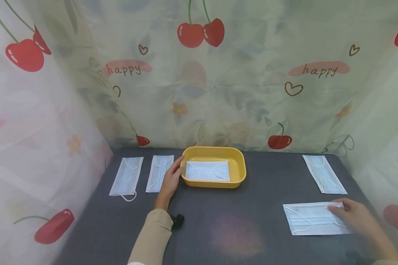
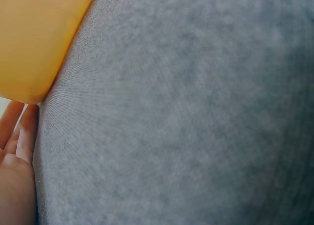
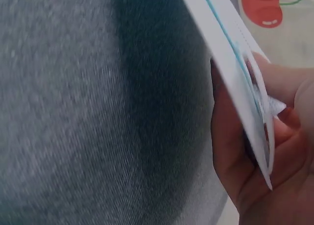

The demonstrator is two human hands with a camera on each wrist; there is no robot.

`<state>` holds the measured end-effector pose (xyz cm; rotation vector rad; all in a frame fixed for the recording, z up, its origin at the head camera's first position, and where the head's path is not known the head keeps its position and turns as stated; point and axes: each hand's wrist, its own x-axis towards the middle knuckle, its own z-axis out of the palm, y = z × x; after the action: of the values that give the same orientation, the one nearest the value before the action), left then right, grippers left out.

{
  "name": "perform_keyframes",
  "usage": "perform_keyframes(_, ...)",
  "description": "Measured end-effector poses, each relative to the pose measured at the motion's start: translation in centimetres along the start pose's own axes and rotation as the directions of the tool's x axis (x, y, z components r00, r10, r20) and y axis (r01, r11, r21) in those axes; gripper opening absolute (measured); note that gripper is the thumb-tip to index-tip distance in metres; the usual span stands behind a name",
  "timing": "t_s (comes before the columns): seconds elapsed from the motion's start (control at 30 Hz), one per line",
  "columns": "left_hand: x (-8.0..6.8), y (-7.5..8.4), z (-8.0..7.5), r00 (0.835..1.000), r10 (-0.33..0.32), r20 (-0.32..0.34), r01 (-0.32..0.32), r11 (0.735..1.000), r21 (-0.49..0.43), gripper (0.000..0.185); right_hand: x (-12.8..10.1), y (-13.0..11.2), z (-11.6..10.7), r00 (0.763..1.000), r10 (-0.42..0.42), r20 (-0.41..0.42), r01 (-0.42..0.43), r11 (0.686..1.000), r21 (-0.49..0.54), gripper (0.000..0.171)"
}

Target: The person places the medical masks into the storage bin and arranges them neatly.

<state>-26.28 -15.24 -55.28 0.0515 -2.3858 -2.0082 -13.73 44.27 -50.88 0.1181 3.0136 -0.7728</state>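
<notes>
A yellow plastic tray [image 1: 212,185] stands at the back middle of the dark table, with a pale blue face mask [image 1: 207,171] lying flat in it. My left hand [image 1: 172,177] touches the tray's left end, its fingers fairly straight against the wall. In the left wrist view, fingertips [image 2: 30,112] meet the lower edge of the tray [image 2: 37,43]. At the front right, my right hand [image 1: 351,213] pinches another face mask [image 1: 310,219] by its right end. The right wrist view shows this mask [image 3: 230,72] edge-on between thumb and fingers, its ear loop hanging at the palm.
Two face masks lie left of the tray: one at the far left [image 1: 127,176], one nearer the left hand [image 1: 159,173]. Another mask [image 1: 324,175] lies at the back right. A cherry-patterned curtain [image 1: 219,92] borders the table at the back and both sides.
</notes>
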Motion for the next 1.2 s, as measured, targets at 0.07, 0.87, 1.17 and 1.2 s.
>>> perform_keyframes(0.07,0.0,0.0,0.0,1.0,-0.002,-0.001,0.002,1.0,0.001,0.043,0.0,-0.2,0.1,0.999,0.021,0.037,-0.022,0.999,0.03,0.046)
perform_keyframes(0.87,-1.9,4.1,-0.4,0.997,-0.058,0.05,0.057,0.998,0.012,0.048,0.4,-2.1,1.0,0.988,-0.025,0.155,-0.011,0.973,0.229,0.033)
perform_keyframes(1.17,0.0,0.6,-0.2,0.998,-0.06,0.033,0.061,0.998,-0.024,0.046,0.7,-3.5,1.3,0.981,-0.027,0.194,-0.052,0.919,0.391,0.039)
perform_keyframes(1.2,0.0,0.4,-0.2,0.998,-0.058,0.03,0.059,0.998,-0.025,0.046,0.8,-3.7,1.4,0.982,-0.032,0.187,-0.048,0.912,0.408,0.039)
